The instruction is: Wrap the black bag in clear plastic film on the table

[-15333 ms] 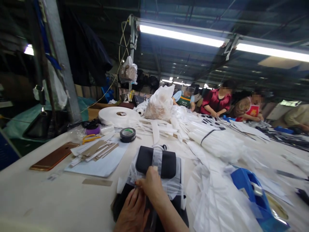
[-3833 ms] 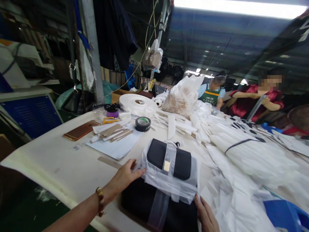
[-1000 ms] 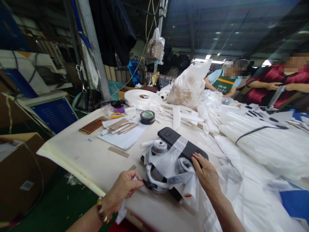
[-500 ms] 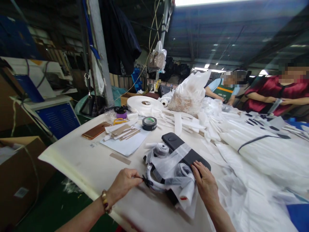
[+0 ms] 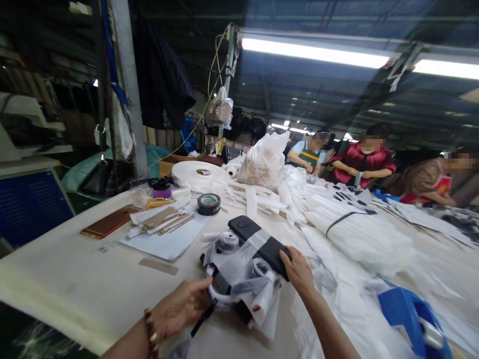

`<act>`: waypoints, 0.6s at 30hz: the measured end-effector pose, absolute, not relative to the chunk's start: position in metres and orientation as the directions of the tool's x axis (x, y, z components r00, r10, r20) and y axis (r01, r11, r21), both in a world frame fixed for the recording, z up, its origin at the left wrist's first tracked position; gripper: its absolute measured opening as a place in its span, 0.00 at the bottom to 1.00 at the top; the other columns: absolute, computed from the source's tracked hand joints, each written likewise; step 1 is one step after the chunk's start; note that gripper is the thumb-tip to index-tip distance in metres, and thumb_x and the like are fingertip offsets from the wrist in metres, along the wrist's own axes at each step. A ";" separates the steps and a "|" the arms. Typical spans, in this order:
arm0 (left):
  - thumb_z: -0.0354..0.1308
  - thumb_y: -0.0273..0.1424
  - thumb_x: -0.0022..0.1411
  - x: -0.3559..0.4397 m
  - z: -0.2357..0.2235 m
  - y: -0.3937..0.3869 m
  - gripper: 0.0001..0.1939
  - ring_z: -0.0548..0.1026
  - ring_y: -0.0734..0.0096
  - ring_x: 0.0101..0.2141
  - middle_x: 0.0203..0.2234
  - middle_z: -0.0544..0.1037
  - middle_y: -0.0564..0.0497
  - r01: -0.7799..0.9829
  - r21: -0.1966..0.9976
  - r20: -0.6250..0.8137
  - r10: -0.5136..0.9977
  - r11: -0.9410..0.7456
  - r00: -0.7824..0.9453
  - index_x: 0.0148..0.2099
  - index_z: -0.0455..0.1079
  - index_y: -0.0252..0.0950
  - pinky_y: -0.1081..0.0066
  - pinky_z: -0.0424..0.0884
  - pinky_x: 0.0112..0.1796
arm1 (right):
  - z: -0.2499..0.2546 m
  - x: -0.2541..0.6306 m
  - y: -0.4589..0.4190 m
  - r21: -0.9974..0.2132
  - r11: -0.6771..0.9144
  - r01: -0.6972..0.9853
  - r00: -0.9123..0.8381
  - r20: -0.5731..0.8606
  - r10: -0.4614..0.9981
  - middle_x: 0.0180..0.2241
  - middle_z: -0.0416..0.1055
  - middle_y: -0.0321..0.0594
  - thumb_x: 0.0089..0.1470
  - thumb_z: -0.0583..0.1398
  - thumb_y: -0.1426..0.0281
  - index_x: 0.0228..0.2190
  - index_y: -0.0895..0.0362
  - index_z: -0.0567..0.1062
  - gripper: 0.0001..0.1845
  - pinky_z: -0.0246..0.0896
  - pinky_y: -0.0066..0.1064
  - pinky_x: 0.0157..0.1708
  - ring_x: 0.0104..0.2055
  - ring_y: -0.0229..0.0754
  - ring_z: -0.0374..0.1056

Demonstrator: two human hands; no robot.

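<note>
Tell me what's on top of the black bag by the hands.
Translucent white wrapping and a curved white-wrapped loop lie over the black bag. The wrapping hides part of its surface, and its inside cannot be seen.

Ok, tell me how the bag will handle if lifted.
The bag should mostly keep its shape: its black end looks smooth and unsagging. It could feel slippery where the wrap covers it, which looks like thin film. The wrap's edges may flop, since they splay out crumpled.
</note>
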State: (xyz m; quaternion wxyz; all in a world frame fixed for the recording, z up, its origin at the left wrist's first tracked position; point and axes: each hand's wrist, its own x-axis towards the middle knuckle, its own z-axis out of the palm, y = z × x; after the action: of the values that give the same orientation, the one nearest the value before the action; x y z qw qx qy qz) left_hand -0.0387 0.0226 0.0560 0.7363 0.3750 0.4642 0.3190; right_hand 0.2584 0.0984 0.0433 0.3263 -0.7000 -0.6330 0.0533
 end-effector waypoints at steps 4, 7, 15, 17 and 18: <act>0.64 0.44 0.34 -0.018 0.040 0.051 0.22 0.75 0.61 0.32 0.22 0.75 0.47 -0.241 0.813 -0.432 0.827 0.530 0.360 0.27 0.65 0.34 0.66 0.70 0.39 | 0.046 0.260 0.094 -0.508 -0.043 0.860 0.196 0.252 0.948 0.38 0.74 0.51 0.50 0.51 0.55 0.35 0.58 0.75 0.22 0.61 0.44 0.43 0.42 0.53 0.70; 0.64 0.33 0.32 -0.024 0.032 0.077 0.16 0.74 0.60 0.26 0.18 0.74 0.48 -0.177 0.811 -0.473 0.804 0.557 0.362 0.26 0.65 0.32 0.63 0.72 0.32 | 0.048 0.256 0.074 -0.497 -0.041 0.867 0.164 0.207 0.965 0.37 0.74 0.48 0.49 0.52 0.52 0.33 0.55 0.74 0.22 0.60 0.42 0.40 0.41 0.53 0.69; 0.55 0.19 0.50 -0.045 0.043 0.120 0.04 0.72 0.71 0.20 0.16 0.72 0.54 0.207 0.828 -0.560 0.750 0.521 0.352 0.26 0.65 0.31 0.71 0.71 0.24 | 0.056 0.281 0.080 -0.610 -0.208 0.765 0.314 0.070 0.947 0.35 0.73 0.49 0.48 0.48 0.52 0.30 0.56 0.71 0.23 0.59 0.39 0.41 0.41 0.52 0.68; 0.54 0.21 0.56 -0.042 0.049 0.122 0.06 0.72 0.73 0.20 0.16 0.71 0.55 0.303 0.823 -0.566 0.745 0.481 0.354 0.26 0.65 0.30 0.72 0.71 0.24 | 0.051 0.284 0.088 -0.664 -0.232 0.711 0.340 0.036 0.940 0.39 0.72 0.52 0.47 0.49 0.53 0.34 0.59 0.72 0.25 0.60 0.39 0.43 0.44 0.52 0.67; 0.54 0.22 0.58 -0.041 0.053 0.124 0.07 0.72 0.74 0.20 0.17 0.71 0.55 0.339 0.826 -0.557 0.750 0.451 0.358 0.26 0.65 0.30 0.73 0.71 0.24 | 0.047 0.284 0.089 -0.693 -0.230 0.683 0.334 0.017 0.942 0.37 0.73 0.51 0.47 0.49 0.52 0.33 0.59 0.73 0.25 0.61 0.38 0.42 0.43 0.52 0.68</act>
State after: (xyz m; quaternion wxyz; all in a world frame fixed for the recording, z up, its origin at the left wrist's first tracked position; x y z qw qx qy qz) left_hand -0.0410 0.1241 0.0528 0.6551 0.5000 0.5444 0.1566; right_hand 0.2835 0.0886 0.0469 0.3096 -0.7558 -0.5377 0.2093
